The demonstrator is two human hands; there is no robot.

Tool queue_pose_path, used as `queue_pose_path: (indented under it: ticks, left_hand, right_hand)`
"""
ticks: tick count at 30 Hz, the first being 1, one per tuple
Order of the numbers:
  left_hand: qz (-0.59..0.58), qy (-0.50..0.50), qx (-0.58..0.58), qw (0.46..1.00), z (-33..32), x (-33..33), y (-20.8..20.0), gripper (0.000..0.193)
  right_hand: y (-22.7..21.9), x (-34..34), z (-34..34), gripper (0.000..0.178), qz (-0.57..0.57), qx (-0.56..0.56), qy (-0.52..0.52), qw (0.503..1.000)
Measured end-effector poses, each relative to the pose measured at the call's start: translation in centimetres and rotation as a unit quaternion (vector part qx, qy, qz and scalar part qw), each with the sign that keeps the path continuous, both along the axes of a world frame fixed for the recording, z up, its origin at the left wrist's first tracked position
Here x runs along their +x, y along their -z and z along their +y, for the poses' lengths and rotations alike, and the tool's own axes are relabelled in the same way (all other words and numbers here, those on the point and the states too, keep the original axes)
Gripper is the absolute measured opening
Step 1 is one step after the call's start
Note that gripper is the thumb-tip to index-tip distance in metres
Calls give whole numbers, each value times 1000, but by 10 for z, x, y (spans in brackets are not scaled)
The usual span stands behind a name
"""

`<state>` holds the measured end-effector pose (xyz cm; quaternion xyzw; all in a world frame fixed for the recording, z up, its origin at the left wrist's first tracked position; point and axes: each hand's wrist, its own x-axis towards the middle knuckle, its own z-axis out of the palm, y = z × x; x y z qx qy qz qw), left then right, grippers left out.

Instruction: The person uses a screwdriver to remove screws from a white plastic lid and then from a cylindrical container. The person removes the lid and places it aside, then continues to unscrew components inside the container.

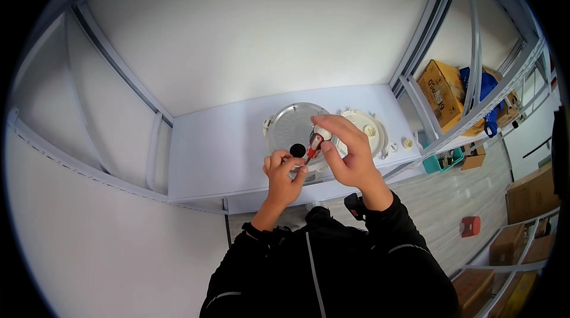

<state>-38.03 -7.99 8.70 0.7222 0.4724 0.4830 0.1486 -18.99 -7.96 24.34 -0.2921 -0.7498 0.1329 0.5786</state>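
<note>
My right hand [350, 155] is closed around a screwdriver [314, 145] with a red and grey handle, its tip slanting down toward my left hand. My left hand [284, 178] has thumb and fingers pinched together by that tip, and what lies between them is too small to make out. Under both hands a round silver metal dish [287, 130] rests on the white shelf. A black round piece [297, 150] shows just beyond my left fingers. Partly behind my right hand lies a round cream-white plastic part [359, 121].
A small cream cap-like piece [407, 143] lies at the right of the white shelf [208, 152]. Grey metal posts [415, 39] frame the shelf. To the right are cardboard boxes [441, 92], a blue bag [488, 89], a teal crate [442, 162] and a red stool [471, 226].
</note>
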Motion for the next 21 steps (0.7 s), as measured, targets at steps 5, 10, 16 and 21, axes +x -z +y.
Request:
queue_pose_path:
  ticks: [5, 10, 16, 21]
  left_hand:
    - [23, -6, -3, 1000, -2, 2, -4, 18]
    - [28, -12, -8, 1000, -3, 2, -5, 18]
    - [18, -7, -20, 1000, -2, 3, -4, 17]
    - [27, -8, -18, 999, -3, 2, -5, 19]
  right_hand:
    - [3, 2, -1, 42, -29, 13, 1, 1000]
    - [-2, -6, -3, 39, 39, -29, -8, 999]
    - [3, 1, 0, 39, -22, 3, 24, 999]
    - [-2, -4, -2, 39, 28, -24, 3, 999]
